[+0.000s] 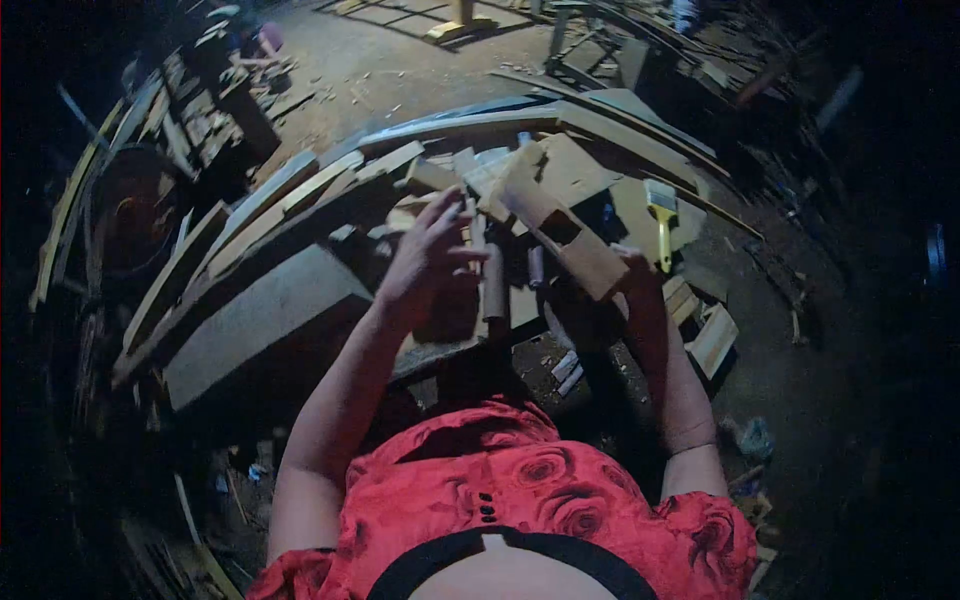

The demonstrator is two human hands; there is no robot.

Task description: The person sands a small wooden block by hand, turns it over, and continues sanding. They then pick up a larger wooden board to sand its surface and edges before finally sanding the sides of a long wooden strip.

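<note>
My right hand (638, 277) is closed around the near end of a wooden hand plane (585, 258), a long pale block with a dark rectangular slot. The plane is tilted above the cluttered bench, its far end pointing up and left. My left hand (432, 250) hovers to the left of it, fingers apart and holding nothing. Just beyond those fingertips is a round wooden handle (494, 285) among other tools, partly hidden. A flat paintbrush (663, 215) with a yellow handle lies to the right of the plane.
Long boards (460, 125) run along the bench's far side. A thick timber beam (265, 315) sits at the left. Wood offcuts (712, 340) lie on the right, and scrap wood (210, 110) is piled further off. The edges of the view are dark.
</note>
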